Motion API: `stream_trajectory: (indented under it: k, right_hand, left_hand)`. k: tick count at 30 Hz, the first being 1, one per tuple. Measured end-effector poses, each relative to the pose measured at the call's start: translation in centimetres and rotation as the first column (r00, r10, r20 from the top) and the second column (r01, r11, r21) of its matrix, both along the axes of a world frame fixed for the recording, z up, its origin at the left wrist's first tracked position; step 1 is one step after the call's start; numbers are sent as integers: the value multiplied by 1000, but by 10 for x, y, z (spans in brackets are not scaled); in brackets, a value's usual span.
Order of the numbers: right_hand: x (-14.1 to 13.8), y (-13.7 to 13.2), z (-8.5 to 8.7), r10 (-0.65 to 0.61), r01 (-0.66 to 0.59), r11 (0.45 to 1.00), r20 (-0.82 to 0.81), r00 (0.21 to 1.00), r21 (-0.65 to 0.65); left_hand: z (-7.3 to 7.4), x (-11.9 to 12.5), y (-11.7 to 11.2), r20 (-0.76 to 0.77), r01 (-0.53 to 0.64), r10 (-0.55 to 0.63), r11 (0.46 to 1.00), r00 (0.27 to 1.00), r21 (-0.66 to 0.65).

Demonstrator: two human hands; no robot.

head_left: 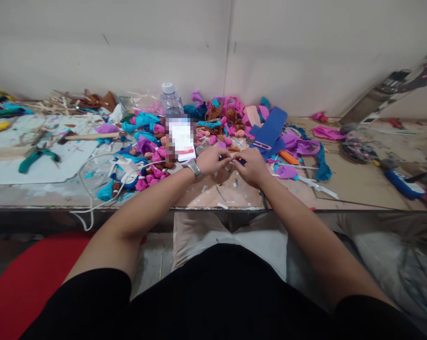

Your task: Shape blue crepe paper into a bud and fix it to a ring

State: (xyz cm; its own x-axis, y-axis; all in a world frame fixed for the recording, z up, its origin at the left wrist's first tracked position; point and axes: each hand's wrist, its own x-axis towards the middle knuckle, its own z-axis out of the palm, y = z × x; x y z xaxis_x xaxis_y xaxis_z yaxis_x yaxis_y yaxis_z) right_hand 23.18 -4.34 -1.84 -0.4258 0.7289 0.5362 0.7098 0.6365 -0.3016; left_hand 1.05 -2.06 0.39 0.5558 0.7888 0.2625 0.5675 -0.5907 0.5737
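Note:
My left hand [212, 161], with a metal watch on the wrist, pinches one end of a small dark blue piece [240, 161] over the front middle of the workbench. The other end is between the closed fingers of my right hand [250, 163]. Fingers cover most of the piece, so I cannot tell its kind. Just behind my hands lie small wrapped bundles [230, 128] in pink, brown and blue. Right of them rests a flat blue strip [274, 123]. A lit phone [183, 140] stands beside my left hand, its picture partly blurred out.
A clear bottle [171, 101] stands behind the phone. On the left are a hammer [93, 136], green-handled pliers [36, 159] and a white charger cable [81, 182]. Scissors [321, 187], an orange cutter [288, 157] and a blue-handled tool [404, 184] lie on the right.

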Motion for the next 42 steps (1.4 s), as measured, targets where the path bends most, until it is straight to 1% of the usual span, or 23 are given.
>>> stream_trajectory:
  k: [2, 4, 7, 12, 20, 24, 29, 33, 37, 42]
  right_hand:
    - [0, 0, 0, -5, 5, 1000, -3, 1000, -5]
    - [0, 1, -1, -9, 9, 1000, -11, 1000, -14]
    - [0, 2, -1, -15, 15, 999, -18, 1000, -34]
    - [1, 4, -3, -4, 5, 998, 8, 1000, -68]
    - [-3, 6, -9, -38, 40, 997, 30, 999, -69]
    - [-4, 6, -8, -47, 47, 997, 7, 999, -67]
    - [0, 5, -4, -15, 15, 997, -6, 1000, -77]
    - [-1, 6, -3, -26, 27, 997, 22, 999, -79]
    - [-4, 5, -4, -46, 47, 997, 22, 999, -69]
    - [-3, 5, -4, -37, 38, 996, 19, 999, -75]
  left_hand:
    - [0, 1, 0, -87, -18, 29, 993, 996, 119]
    - [-1, 2, 0, -138, -23, 48, 984, 989, 177]
    - [-5, 3, 1, -160, -20, 57, 975, 986, 220]
    - [-9, 3, 2, -160, 1, 41, 967, 986, 253]
    - [-6, 6, -1, -120, 12, 19, 966, 993, 258]
    - [-5, 6, -3, -95, -1, 24, 972, 995, 235]
    - [-2, 4, -2, -126, -21, 43, 985, 991, 171]
    - [0, 4, -2, -123, -3, 19, 991, 992, 130]
    - [-1, 4, -3, -111, 14, 2, 989, 994, 146]
    - [-3, 4, -4, -92, 56, -43, 988, 995, 143]
